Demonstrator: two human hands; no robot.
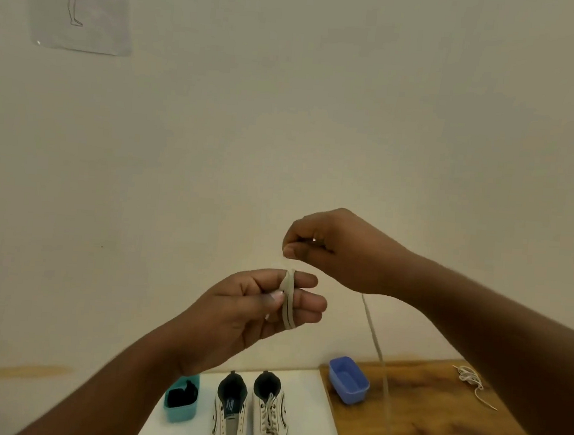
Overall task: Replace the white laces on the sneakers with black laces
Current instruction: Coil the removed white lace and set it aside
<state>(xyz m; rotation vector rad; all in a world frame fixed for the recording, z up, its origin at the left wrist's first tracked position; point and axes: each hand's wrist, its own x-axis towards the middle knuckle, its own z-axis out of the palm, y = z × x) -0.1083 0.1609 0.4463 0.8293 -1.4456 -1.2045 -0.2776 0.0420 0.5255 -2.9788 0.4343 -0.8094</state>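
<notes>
Two white sneakers stand side by side on a white board: the left sneaker (230, 415) has no lace, the right sneaker (271, 418) still carries its white lace. Raised in front of the wall, my left hand (254, 314) has a white lace (288, 300) wound round its extended fingers, the thumb pressing on the loops. My right hand (331, 248), just above, pinches the same lace; its loose tail hangs down past the wrist to the table. A teal tub (180, 403) left of the shoes holds black laces (180, 394).
A blue tub (348, 380) sits on the wooden tabletop (433, 431) right of the white board (307, 421). A bundle of white lace (470, 379) lies at the far right by my forearm. A plain wall with a taped drawing (79, 2) is behind.
</notes>
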